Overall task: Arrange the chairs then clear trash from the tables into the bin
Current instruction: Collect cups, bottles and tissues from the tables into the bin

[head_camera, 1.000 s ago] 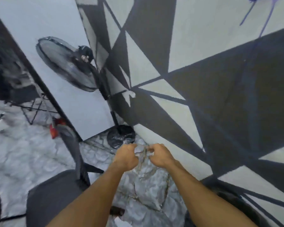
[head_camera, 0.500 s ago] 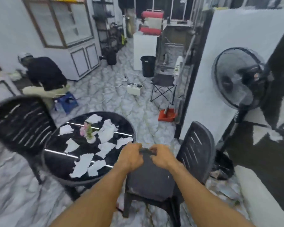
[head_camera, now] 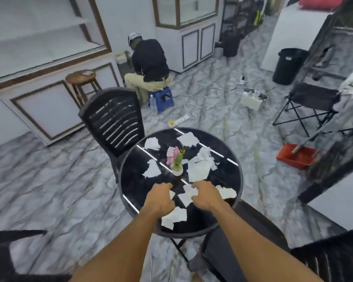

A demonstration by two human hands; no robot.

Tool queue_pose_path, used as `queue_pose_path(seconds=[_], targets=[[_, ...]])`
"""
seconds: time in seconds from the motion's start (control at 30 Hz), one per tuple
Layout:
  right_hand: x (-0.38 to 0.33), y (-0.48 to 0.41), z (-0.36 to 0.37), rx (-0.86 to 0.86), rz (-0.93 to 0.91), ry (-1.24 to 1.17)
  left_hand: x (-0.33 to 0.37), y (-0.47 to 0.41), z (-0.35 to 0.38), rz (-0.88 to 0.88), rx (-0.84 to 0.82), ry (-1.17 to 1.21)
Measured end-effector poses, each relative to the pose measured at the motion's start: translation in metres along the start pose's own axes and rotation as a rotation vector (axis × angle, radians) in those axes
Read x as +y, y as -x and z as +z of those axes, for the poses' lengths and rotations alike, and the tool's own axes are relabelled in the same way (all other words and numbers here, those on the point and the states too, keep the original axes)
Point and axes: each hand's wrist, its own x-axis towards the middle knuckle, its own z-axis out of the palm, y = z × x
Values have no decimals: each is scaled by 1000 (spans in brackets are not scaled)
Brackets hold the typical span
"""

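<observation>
A round black table (head_camera: 229,176) stands in front of me with several torn white paper scraps (head_camera: 198,172) scattered on it around a small pink flower pot (head_camera: 176,160). My left hand (head_camera: 161,197) hovers over the near part of the table with its fingers curled and nothing visible in it. Close beside it, my right hand (head_camera: 205,195) is curled too, its fingertips on a paper scrap (head_camera: 189,195). A black slatted chair (head_camera: 114,119) stands behind the table, and another black chair (head_camera: 245,231) is tucked in at the near right. The black bin (head_camera: 289,66) stands far right.
A person (head_camera: 149,62) crouches on a blue stool (head_camera: 161,98) by the white cabinets. A folding chair (head_camera: 312,98), red dustpan (head_camera: 296,157), power strip (head_camera: 178,121) with cables and a wooden stool (head_camera: 81,78) stand on the marble floor. A dark chair part (head_camera: 8,251) is at bottom left.
My view swung left from the patterned wall and fan to the table. My hands, close together before, have come slightly apart over the scraps.
</observation>
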Motion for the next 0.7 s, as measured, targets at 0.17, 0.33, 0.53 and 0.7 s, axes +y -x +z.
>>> queue_pose_path(seconds=[0.17, 0.33, 0.53, 0.7], targets=[[25, -40, 37, -87, 174, 125, -30, -27, 54, -264, -218, -56], [34, -60, 69, -27, 188, 187, -30, -27, 97, -210, -151, -164], [44, -77, 61, -33, 118, 201, -40, -49, 72, -200, -8, 145], [28, -88, 53, 72, 53, -100, -54, -88, 27, -241, 195, 150]])
